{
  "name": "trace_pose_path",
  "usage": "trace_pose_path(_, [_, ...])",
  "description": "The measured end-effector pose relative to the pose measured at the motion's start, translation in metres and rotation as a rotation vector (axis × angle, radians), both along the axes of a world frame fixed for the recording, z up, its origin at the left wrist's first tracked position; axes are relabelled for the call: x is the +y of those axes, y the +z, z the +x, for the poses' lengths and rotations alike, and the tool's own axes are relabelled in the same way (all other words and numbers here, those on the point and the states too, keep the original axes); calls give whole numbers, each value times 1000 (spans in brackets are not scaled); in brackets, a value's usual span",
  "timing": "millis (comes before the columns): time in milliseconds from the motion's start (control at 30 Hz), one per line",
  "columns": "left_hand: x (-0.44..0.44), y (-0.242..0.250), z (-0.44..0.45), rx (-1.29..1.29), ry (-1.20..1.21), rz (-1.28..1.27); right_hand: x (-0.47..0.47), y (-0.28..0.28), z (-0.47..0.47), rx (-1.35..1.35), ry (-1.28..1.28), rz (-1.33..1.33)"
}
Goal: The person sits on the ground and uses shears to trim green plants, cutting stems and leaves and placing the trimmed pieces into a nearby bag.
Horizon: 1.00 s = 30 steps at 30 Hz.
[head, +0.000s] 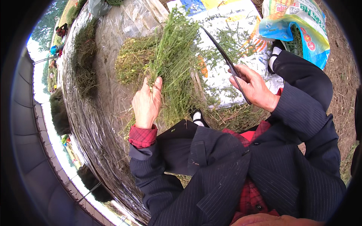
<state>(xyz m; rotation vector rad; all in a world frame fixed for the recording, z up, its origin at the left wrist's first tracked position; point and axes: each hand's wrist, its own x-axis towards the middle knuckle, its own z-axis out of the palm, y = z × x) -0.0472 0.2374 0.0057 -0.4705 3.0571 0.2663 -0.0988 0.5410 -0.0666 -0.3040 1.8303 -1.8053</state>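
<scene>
My left hand [147,103] pinches the stems of a green herb bunch [176,36] between thumb and fingers. The leafy tops fan upward and to the right. In my right hand [254,87] is a long, slim dark bladed tool [216,45], its pointed end aimed up and left, apart from the bunch. Whether it is a knife or shears seen edge-on, I cannot tell. Under the blade lies a white printed plastic sheet [223,87] strewn with cut green sprigs [226,42]. A yellowish-green plant pile [135,53] rests left of the bunch, partly covered by it.
At upper right stands a printed sack [308,17] with greens inside its mouth. Clear plastic film [130,19] covers ground on the left, with a dark plant heap [84,59] on it. Loose stalks [237,118] lie by my feet. People [61,30] appear far off at left.
</scene>
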Motion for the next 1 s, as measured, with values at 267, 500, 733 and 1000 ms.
trace_pose_path(267, [1, 5, -1, -76, 6, 41, 1, 0, 4, 101, 65, 119])
trace_pose_path(500, [8, 2, 0, -68, -100, -4, 1, 1, 7, 322, 96, 200])
trace_pose_path(733, [28, -2, -1, -59, -187, -51, -7, -4, -2, 465, 72, 324])
trace_pose_path(1000, [40, -9, -1, -71, -310, -2, -13, -15, -15, 474, 34, 302])
